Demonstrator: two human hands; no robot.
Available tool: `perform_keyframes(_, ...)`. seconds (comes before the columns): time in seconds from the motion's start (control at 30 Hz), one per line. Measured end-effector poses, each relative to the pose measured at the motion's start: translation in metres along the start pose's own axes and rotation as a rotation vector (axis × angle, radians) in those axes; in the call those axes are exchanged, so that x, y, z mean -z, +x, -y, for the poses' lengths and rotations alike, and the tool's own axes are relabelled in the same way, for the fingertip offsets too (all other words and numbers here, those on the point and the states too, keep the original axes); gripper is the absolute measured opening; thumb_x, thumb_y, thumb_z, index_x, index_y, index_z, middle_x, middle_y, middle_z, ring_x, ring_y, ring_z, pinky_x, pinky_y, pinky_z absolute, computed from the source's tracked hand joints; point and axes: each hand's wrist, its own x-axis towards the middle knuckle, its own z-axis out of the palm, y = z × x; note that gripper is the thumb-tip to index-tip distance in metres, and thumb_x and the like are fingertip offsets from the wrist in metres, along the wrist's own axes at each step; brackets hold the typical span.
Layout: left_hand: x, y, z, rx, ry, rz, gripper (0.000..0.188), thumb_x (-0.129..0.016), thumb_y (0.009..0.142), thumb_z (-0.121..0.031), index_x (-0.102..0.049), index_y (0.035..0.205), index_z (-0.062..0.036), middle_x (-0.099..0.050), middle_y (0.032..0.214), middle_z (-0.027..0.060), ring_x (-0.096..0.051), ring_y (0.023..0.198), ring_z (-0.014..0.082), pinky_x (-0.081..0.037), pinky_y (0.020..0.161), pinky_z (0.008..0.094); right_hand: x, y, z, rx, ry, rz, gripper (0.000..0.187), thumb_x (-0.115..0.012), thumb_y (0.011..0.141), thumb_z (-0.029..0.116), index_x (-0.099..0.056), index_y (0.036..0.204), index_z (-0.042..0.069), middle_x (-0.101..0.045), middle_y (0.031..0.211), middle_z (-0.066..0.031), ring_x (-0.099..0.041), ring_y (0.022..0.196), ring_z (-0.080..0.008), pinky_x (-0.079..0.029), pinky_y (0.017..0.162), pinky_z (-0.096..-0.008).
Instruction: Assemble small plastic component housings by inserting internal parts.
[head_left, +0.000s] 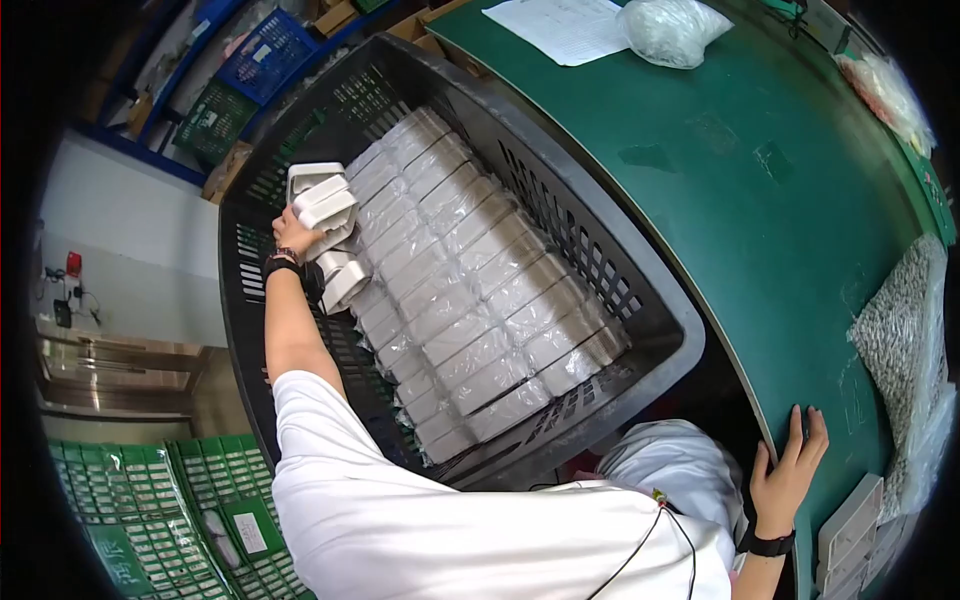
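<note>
"Green table (800, 250) at right. Beside it?"
"Black crate (682, 345), wrapped packs (470, 260) in rows inside."
"And the grip?"
"Left hand (297, 235) grasps a white case (328, 208) at the crate's far left: probably light, stiff, slightly slick; best taken by its rim. Right hand (787, 480) rests empty on the table."

Has a crate (683, 345) at the centre, with packs (480, 270) in rows inside it and, left of them, loose parts (328, 203) with the left hand (297, 235) on them; has a workbench (720, 200) right of the crate, with the right hand (787, 488) on its near left edge; carries a paper sheet (560, 28) and a bag (675, 32) at the bench's far end, another bag (905, 350) by its right side and stacked pieces (850, 525) before that one; shows a shelf (157, 160) with baskets (265, 55) behind the crate to the left and other crates (185, 480) at near left
</note>
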Motion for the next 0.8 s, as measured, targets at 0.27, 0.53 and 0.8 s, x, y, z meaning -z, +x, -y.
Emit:
perform_keyframes(0.27, 0.032, -0.035, -0.056, -0.290, 0.239, -0.371, 0.070, -0.075, 0.054, -0.025, -0.038, 0.109, -0.0039, -0.041, 0.117, 0.0201, -0.046, 0.106, 0.0368, -0.041, 0.089, 0.0438, 0.004, 0.004, 0.011, -0.014, 0.030, -0.012, 0.057, -0.059, 0.072, 0.005, -0.041, 0.125, 0.001, -0.039, 0.126, -0.0214, -0.036, 0.117, -0.0403, -0.033, 0.096, -0.0464)
perform_keyframes(0.53, 0.083, -0.056, -0.106, -0.448, 0.172, -0.437, 0.042, -0.069, 0.064, -0.020, -0.044, 0.095, -0.0054, -0.050, 0.100, 0.0184, -0.051, 0.096, 0.0371, -0.044, 0.079, 0.0429, 0.003, 0.000, 0.006, 0.023, 0.024, -0.039, 0.057, -0.061, 0.071, 0.005, -0.042, 0.124, 0.001, -0.040, 0.125, -0.0204, -0.037, 0.117, -0.0378, -0.035, 0.096, -0.0443)
perform_keyframes(0.8, 0.166, -0.173, -0.231, -0.822, -0.212, -0.628, 0.027, -0.065, 0.073, -0.011, -0.048, 0.093, -0.0068, -0.047, 0.092, 0.0114, -0.055, 0.069, 0.0252, -0.045, 0.063, 0.0336, 0.025, -0.003, -0.002, 0.075, 0.198, 0.033, 0.069, -0.071, 0.065, 0.015, -0.041, 0.126, 0.003, -0.038, 0.125, -0.0203, -0.037, 0.116, -0.0386, -0.034, 0.096, -0.0446)
